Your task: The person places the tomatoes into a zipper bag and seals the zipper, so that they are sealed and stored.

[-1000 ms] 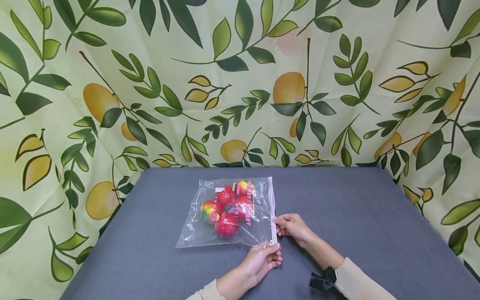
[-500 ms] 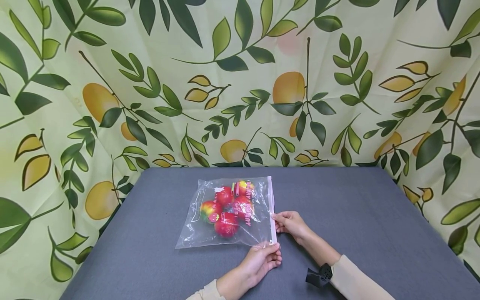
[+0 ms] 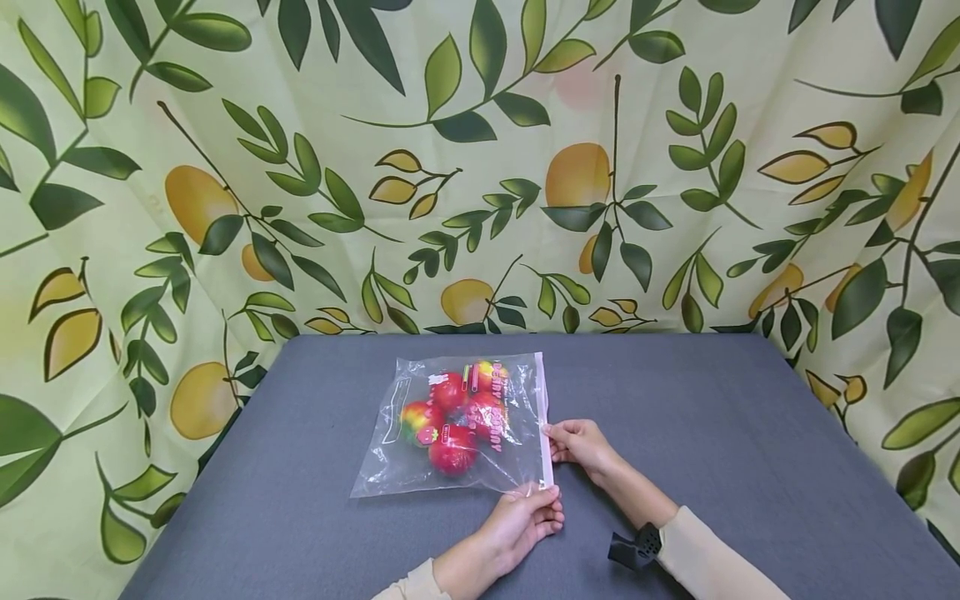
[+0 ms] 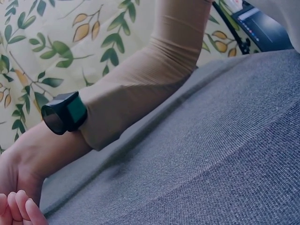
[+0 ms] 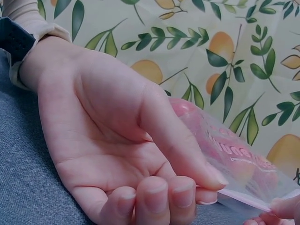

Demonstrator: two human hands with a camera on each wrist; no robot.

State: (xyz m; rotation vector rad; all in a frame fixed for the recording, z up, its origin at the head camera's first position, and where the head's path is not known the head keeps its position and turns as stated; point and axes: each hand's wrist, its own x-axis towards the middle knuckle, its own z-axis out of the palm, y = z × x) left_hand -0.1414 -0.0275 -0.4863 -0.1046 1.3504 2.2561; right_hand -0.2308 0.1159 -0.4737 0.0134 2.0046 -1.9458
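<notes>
A clear plastic zip bag [image 3: 390, 471] with pink print lies on the table, its pale pink zip strip [image 3: 542, 387] along the right side. Several round red and yellow fruits [image 3: 453, 450] are inside. My left hand [image 3: 521, 527] pinches the strip's near corner between thumb and forefinger. Farther up the strip, my right hand [image 3: 579, 448] pinches it too, the other fingers curled under. In the right wrist view the left hand [image 5: 117, 126] looms large, with right fingertips [image 5: 287, 207] at the lower right. Only left fingertips [image 4: 18, 208] show in the left wrist view, which leaves the bag out.
A dark grey cloth covers the table [image 3: 697, 417]. Behind and beside it hangs a leaf-and-fruit patterned cloth [image 3: 480, 183]. A black wrist camera [image 3: 636, 547] sits on the right wrist. A screen [image 4: 267, 30] appears at the left wrist view's top right.
My right hand and forearm have shifted slightly left and up, still pinching the strip. The strip has edged slightly left with it. My left hand stays at the corner.
</notes>
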